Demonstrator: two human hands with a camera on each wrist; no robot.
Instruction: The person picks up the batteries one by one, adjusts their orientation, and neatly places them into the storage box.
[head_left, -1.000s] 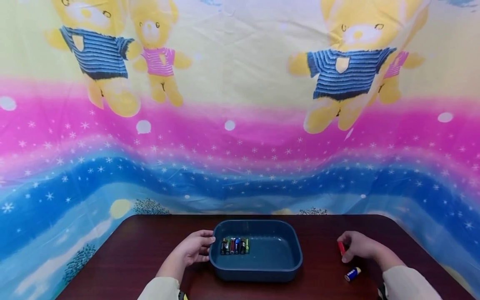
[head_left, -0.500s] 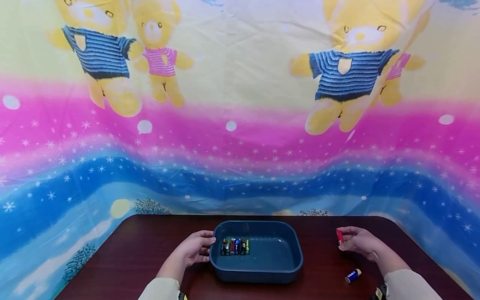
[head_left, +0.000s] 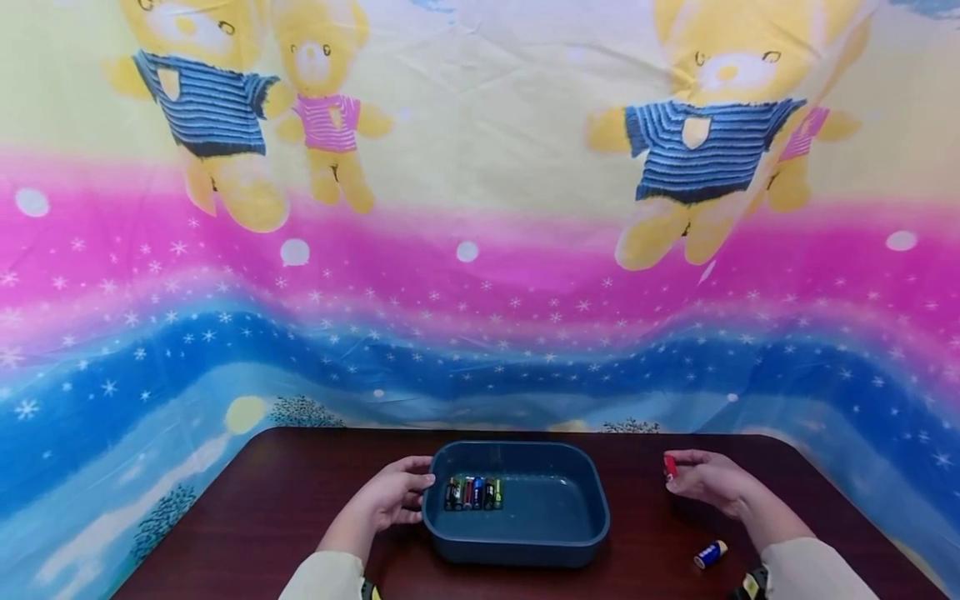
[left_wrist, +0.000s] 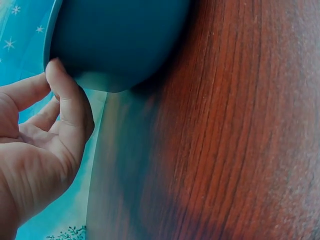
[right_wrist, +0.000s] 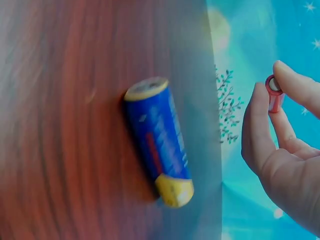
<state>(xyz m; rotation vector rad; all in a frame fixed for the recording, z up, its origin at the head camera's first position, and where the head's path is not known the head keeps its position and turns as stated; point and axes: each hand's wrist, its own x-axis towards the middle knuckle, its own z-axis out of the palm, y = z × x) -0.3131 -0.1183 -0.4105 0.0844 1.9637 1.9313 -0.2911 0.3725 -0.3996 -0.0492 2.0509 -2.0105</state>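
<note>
My left hand (head_left: 397, 493) holds the left rim of a dark blue plastic tub (head_left: 525, 554); its fingertips show at the rim's corner in the left wrist view. Inside the tub, several batteries (head_left: 474, 493) lie side by side in a row near the left wall. Over the table to the right of the tub, my right hand (head_left: 708, 482) pinches a small red battery (right_wrist: 275, 95) between thumb and fingers, its end facing the camera in the right wrist view. A thicker blue and yellow battery (right_wrist: 157, 135) lies on the table nearer the body.
The dark red-brown wooden table (head_left: 300, 475) has rounded far corners. A patterned cloth (head_left: 480, 292) with bears and snowflakes hangs behind it and around its sides. The tub's right part shows its bare floor (head_left: 555, 500).
My right hand has lifted the red battery away from beside the blue and yellow one, moving farther back and slightly left. The left hand stays at the tub's rim.
</note>
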